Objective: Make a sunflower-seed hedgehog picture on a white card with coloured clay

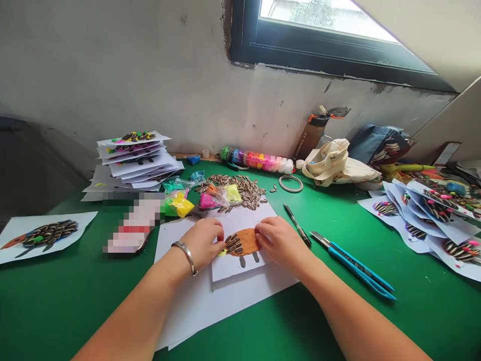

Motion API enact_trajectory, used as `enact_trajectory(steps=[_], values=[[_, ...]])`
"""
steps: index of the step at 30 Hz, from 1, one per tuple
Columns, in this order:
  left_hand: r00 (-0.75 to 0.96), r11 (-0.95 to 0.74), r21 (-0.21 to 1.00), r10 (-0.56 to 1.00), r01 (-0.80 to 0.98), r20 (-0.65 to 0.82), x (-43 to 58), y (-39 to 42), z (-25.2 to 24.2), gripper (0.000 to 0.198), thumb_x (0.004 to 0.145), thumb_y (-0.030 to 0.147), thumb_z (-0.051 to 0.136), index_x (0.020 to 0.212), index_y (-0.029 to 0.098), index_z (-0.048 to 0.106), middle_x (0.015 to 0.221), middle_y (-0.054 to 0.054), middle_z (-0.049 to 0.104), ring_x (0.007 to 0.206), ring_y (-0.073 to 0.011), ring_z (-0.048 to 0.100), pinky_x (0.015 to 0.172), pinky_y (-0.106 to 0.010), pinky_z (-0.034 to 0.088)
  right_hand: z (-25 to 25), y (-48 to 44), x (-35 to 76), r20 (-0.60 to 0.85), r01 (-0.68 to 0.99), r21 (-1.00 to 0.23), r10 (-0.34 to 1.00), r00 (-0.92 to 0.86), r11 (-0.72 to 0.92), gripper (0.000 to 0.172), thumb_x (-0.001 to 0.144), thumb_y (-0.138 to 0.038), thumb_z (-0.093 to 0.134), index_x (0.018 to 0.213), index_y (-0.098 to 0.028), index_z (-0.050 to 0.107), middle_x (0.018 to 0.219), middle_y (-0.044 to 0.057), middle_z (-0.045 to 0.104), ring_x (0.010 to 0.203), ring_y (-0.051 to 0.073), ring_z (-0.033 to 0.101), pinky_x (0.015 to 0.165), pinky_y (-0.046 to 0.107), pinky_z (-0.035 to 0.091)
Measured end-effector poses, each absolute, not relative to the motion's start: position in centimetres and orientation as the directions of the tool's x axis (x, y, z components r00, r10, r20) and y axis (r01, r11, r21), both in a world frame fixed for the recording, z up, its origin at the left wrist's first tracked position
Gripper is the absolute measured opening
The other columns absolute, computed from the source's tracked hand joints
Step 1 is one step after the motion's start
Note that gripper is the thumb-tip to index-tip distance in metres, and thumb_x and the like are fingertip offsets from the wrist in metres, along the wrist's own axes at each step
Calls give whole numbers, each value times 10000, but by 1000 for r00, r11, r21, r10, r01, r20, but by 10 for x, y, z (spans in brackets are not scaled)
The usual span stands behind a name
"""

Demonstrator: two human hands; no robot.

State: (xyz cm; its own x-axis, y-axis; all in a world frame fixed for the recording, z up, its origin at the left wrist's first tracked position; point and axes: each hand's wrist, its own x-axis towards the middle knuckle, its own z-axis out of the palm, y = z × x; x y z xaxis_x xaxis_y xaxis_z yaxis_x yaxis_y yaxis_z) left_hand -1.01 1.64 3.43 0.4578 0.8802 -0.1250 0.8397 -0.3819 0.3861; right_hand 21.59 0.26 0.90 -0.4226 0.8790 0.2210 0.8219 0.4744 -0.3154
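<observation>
We log the far wall as grey-white plaster, scuffed and speckled with small dark marks. High in it, right of centre, we note a window with a dark frame; daylight enters, and foliage shows through the glass. Paint along the sill edge is chipped and flaking. At far right, a pale angled ceiling surface cuts across the window's corner and meets a pale side wall. The near work surface is a green tabletop, butted against the far wall. The left side of the room falls into dark shadow; we cannot tell what lies there.
</observation>
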Motion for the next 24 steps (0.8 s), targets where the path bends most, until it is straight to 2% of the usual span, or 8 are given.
enact_trajectory(steps=[4,10,13,16,19,24], values=[[440,-368,391,891,843,-110,-9,16,31,186,764,239,503,681,189,661,969,-62,639,906,-213,585,852,-326,447,10,3,216,181,833,-310,889,-421,458,208,897,-211,461,840,-214,661,861,55,615,855,178,521,750,284,403],[434,-303,478,881,824,-190,-20,19,35,221,775,250,485,760,210,702,1059,-32,648,956,-193,602,851,-280,452,12,3,217,131,839,-335,903,-410,429,212,899,-221,459,860,-219,668,879,56,609,873,181,507,760,281,385],[401,-276,467,896,840,-193,-24,18,37,194,761,254,521,766,213,711,1087,-25,647,961,-188,610,853,-264,455,11,4,218,131,829,-351,900,-416,435,213,894,-220,464,839,-217,669,881,56,609,877,183,506,761,280,383],[456,-350,420,871,838,-184,-23,13,37,246,799,231,485,771,226,729,1050,-21,662,916,-175,625,832,-259,464,10,4,218,138,821,-363,897,-420,440,211,889,-222,471,818,-216,670,877,56,608,876,182,507,759,278,383],[512,-437,372,848,819,-132,-23,3,34,304,843,206,436,829,229,739,1010,-36,677,908,-181,628,799,-260,483,9,5,219,148,815,-373,895,-420,444,196,881,-223,484,818,-218,670,874,54,609,871,180,509,754,274,386],[494,-479,324,868,815,41,-25,-14,23,335,890,202,389,992,202,708,1075,-82,668,995,-214,600,873,-323,487,8,6,220,148,806,-383,891,-429,452,202,881,-220,482,790,-212,663,872,52,608,865,176,512,755,269,389]])
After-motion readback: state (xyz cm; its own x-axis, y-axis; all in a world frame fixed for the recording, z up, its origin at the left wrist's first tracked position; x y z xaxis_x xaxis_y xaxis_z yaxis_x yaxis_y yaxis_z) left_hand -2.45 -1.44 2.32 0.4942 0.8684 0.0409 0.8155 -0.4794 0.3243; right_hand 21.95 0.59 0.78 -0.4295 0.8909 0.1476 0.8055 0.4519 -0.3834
